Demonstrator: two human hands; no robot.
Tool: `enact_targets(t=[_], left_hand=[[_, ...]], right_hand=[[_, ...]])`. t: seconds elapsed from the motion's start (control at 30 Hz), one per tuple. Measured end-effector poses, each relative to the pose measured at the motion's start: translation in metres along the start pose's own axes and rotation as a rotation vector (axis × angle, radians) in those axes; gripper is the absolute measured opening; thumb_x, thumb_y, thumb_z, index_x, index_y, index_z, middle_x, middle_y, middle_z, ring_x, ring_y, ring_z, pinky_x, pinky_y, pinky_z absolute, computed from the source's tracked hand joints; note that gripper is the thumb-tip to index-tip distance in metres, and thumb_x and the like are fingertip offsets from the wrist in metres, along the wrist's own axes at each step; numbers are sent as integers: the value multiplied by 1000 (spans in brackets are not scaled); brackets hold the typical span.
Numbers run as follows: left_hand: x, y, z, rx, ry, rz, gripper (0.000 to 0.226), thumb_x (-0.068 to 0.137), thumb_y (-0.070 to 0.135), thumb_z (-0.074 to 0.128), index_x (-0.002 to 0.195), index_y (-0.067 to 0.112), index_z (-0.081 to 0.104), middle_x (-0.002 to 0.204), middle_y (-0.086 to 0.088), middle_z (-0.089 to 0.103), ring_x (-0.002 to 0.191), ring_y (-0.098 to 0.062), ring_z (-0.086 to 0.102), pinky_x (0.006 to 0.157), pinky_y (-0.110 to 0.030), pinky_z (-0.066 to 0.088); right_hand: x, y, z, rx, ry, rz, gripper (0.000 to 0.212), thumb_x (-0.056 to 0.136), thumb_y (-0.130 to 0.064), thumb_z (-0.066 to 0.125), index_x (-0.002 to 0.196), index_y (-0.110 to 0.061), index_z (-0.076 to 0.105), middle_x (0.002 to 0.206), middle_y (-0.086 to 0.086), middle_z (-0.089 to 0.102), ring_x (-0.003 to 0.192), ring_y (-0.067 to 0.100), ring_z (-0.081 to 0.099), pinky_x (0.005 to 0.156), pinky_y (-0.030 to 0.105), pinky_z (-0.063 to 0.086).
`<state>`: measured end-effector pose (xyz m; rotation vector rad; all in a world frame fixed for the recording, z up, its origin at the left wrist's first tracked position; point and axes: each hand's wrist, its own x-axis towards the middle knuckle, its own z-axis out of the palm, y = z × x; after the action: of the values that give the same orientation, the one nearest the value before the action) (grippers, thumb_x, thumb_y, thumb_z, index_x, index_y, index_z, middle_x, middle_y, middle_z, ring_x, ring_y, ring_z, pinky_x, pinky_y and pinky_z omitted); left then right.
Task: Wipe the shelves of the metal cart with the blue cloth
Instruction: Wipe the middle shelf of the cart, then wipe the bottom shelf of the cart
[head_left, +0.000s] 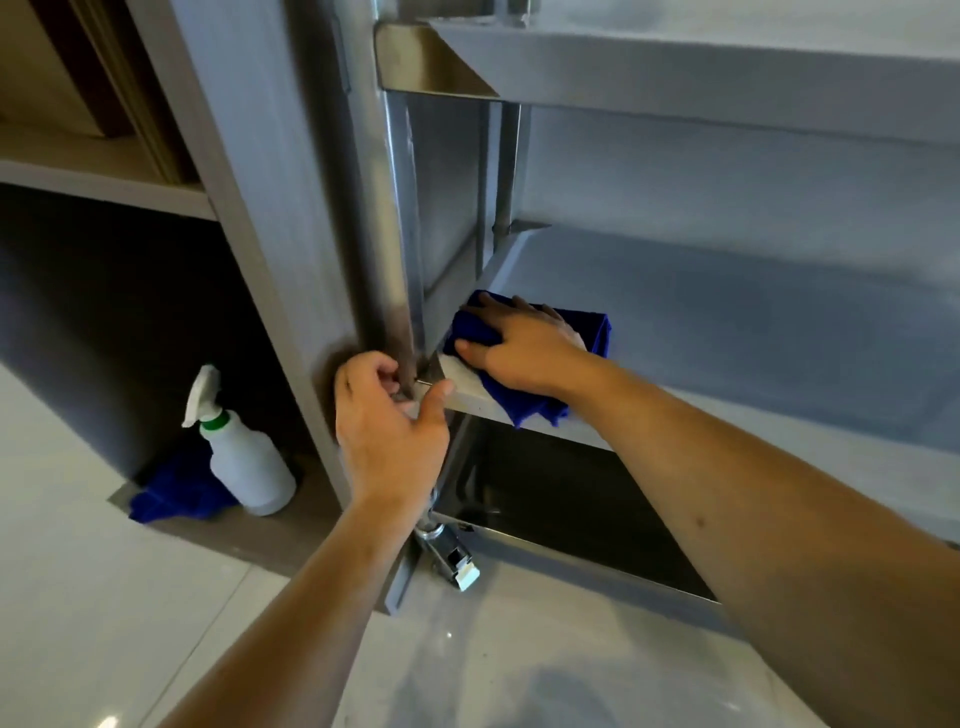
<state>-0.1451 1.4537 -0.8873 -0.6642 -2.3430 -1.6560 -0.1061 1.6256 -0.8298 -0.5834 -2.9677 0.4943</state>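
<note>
head | our right hand (524, 348), fingers spread flat, presses the blue cloth (587, 327) on the middle shelf (727, 322), left front corner | bare shelf runs rightward from the cloth | our left hand (389, 415), fingers curled, grips the cart post (387, 260)

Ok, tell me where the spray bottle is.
In the head view, the spray bottle stands on the floor at lower left, beside a second blue cloth, left of the left hand.
</note>
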Motion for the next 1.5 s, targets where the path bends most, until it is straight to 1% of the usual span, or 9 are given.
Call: enact_targets(t=[0.23, 0.4, 0.67, 0.83, 0.93, 1.0, 1.2, 1.37, 1.5], left_hand=[[9, -5, -6, -11, -14, 32, 36, 93, 18, 68, 128, 19, 58, 101, 3, 67, 89, -10, 64, 85, -36, 57], [9, -12, -3, 62, 39, 115, 35, 98, 20, 61, 133, 16, 58, 116, -4, 69, 105, -17, 66, 92, -36, 54], [-51, -77, 12, 140, -54, -14, 39, 98, 27, 56, 137, 24, 52, 135, -3, 56, 111, -24, 63, 95, -43, 51], [-71, -117, 25, 145, -171, 27, 32, 99, 26, 58, 130, 25, 59, 129, -1, 60, 110, -17, 62, 93, -37, 55], [-74, -132, 29, 210, -186, 170, 31, 97, 29, 60, 128, 22, 62, 128, 0, 58, 104, -13, 58, 84, -10, 39], [-75, -140, 32, 296, -153, 261, 32, 96, 32, 60, 126, 20, 63, 127, -3, 58, 110, -19, 53, 86, -16, 40], [-91, -160, 56, 420, -257, 623, 36, 97, 36, 58, 125, 15, 67, 140, -12, 53, 132, -33, 44, 102, -53, 44], [-92, -164, 83, 325, -441, 461, 40, 91, 7, 63, 131, 2, 60, 139, -17, 53, 127, -33, 51, 97, -49, 52], [-88, -165, 94, 253, -470, 231, 49, 90, 0, 59, 138, 3, 53, 144, -15, 50, 128, -31, 52, 102, -47, 50]], right_hand=[[-52, -21, 23, -212, 124, -12, 78, 91, -70, 50, 159, -41, 25, 169, -8, 24, 155, 29, 21, 123, 53, 16], [-88, -33, 74, -275, 564, -24, 74, 80, -17, 78, 149, -20, 50, 153, 10, 53, 142, 39, 45, 118, 57, 29], [-140, -33, 141, 299, 929, -322, 32, 100, -12, 60, 131, -12, 63, 142, 14, 59, 132, 28, 59, 108, 47, 49], [-151, -28, 169, 1128, 720, 248, 36, 93, 1, 66, 102, -34, 69, 92, -18, 73, 87, 1, 69, 76, 20, 56], [-142, -2, 169, 1468, 603, 583, 23, 95, -15, 71, 89, -37, 74, 89, -12, 77, 84, 11, 75, 72, 34, 63], [-135, 19, 167, 1603, 603, 658, 11, 94, -23, 73, 101, -32, 71, 98, -6, 79, 91, 22, 76, 77, 44, 64], [-110, 69, 168, 721, 592, 355, 12, 86, -44, 70, 92, -37, 62, 80, -16, 71, 82, 11, 70, 74, 35, 56], [-88, 103, 206, -260, -106, 51, 92, 87, -87, 29, 159, -30, 29, 166, 11, 31, 150, 33, 29, 123, 52, 23], [-86, 109, 215, -324, -136, 16, 96, 83, -89, 4, 162, -36, 18, 171, 6, 19, 156, 29, 12, 125, 49, 7]])
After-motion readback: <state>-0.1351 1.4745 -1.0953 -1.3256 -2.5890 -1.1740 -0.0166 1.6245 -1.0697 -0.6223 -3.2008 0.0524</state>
